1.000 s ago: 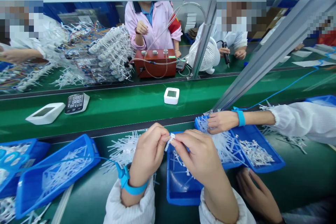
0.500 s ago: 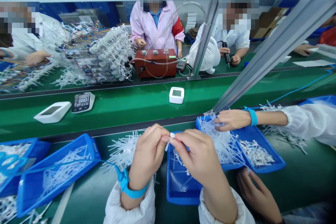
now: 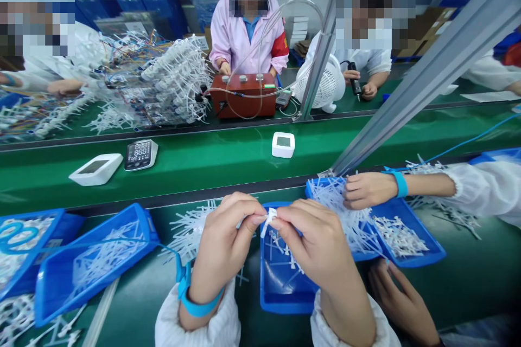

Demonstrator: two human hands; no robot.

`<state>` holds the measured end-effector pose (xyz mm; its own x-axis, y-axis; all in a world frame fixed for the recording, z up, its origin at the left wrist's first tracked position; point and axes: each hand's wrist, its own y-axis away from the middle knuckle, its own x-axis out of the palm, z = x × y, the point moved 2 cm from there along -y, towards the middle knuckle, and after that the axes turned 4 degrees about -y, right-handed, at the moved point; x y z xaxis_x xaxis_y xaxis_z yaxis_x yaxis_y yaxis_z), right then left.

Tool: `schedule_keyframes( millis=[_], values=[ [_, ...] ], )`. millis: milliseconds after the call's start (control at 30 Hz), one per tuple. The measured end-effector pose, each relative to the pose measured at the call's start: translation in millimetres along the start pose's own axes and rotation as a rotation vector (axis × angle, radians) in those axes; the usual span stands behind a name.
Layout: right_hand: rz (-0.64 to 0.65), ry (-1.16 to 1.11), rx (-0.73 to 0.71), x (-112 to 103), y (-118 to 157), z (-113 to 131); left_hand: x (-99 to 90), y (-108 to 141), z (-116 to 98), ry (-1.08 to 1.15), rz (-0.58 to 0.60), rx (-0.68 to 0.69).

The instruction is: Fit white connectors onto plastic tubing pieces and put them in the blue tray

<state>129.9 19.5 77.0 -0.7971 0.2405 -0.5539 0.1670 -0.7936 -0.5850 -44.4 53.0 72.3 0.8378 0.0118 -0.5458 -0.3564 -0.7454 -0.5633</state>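
My left hand (image 3: 222,241) and my right hand (image 3: 317,241) meet in the middle of the view, thumbs and forefingers pinched together. Between the fingertips is a small white plastic fitting (image 3: 272,212) with a short pale tube end pointing down to the left. Each hand grips one side of it; the fingers cover part of the piece. Below the hands lies a blue tray (image 3: 280,303) with several white fittings and thin tubes inside. Behind my left hand, a pile of translucent tubes (image 3: 189,230) rests on the green table. A blue wrist strap (image 3: 201,308) circles my left wrist.
On the right, a co-worker's hand (image 3: 368,190) reaches over a tube-filled tray; their other hand (image 3: 402,293) is lower. More blue trays (image 3: 44,303) stand left. Blood pressure monitors (image 3: 283,145) sit on the green conveyor (image 3: 211,157). A metal post (image 3: 407,87) slants across the right.
My hands have drawn slightly apart, and more of the white fitting shows between the fingertips. The monitors appear farther right. The co-worker's upper hand has shifted a little right.
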Motion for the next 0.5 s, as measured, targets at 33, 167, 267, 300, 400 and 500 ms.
schedule_keyframes(
  millis=[33, 167, 267, 300, 400, 500],
  values=[
    [0.003, 0.004, -0.002, 0.3, 0.1, 0.3, -0.2, 0.0, -0.6, -0.012, -0.009, 0.005],
    [-0.006, 0.041, -0.006, 1.6, 0.7, 2.0, -1.3, 1.0, -2.7, -0.034, -0.052, 0.009],
    [-0.016, 0.068, -0.005, 4.1, 0.5, 2.1, -2.2, 1.0, -2.5, -0.039, -0.056, 0.005],
    [-0.012, 0.072, 0.001, 5.6, 0.2, 1.6, -2.7, 0.7, -1.8, -0.048, -0.047, -0.002],
    [0.027, 0.071, 0.047, 11.9, -0.7, -0.9, -4.9, -0.3, 2.3, -0.091, 0.033, -0.049],
    [0.140, 0.022, 0.151, 18.5, -0.9, -4.3, -10.8, 1.6, 11.2, -0.119, 0.165, -0.112]
  ],
)
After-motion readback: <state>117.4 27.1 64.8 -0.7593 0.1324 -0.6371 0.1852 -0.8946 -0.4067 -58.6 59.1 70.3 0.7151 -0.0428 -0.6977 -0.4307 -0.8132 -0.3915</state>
